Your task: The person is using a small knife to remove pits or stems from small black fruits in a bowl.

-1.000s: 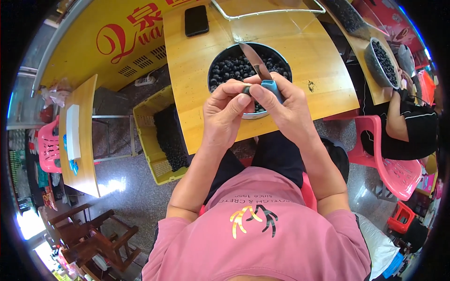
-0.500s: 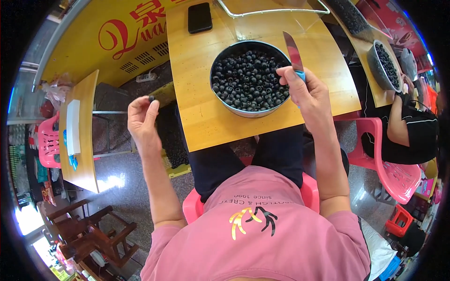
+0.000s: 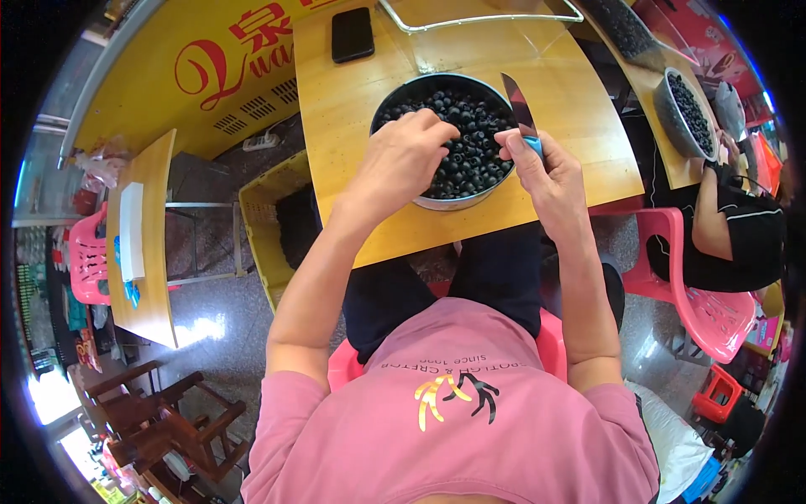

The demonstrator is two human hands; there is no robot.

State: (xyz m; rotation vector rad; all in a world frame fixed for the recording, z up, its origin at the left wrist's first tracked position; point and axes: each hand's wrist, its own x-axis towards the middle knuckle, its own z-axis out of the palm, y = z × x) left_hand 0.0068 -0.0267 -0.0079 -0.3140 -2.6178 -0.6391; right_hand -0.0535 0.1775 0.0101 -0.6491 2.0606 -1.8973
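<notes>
A round metal bowl (image 3: 457, 202) full of small, dark, round, olive-like fruits (image 3: 474, 155) stands near the table's front edge. Over its left half is my left hand (image 3: 409, 151), fingers curled down at the fruits; the fingertips are partly hidden, so what they hold cannot be made out. My right hand (image 3: 550, 172), at the bowl's right rim, is closed round the blue handle of a knife (image 3: 519, 105). The knife's blade points up and away from me.
The bowl rests on a wooden table (image 3: 579, 118) with a black phone (image 3: 352, 35) and a clear, white-rimmed tray (image 3: 487, 42). Left of my legs sits a yellow crate (image 3: 260, 227) with dark contents. At right, another person's arm (image 3: 712, 220) is near a second bowl (image 3: 672, 109).
My left hand has moved right from beside the table, where it pinched one dark fruit, to over the bowl. My right hand keeps the knife in nearly the same place.
</notes>
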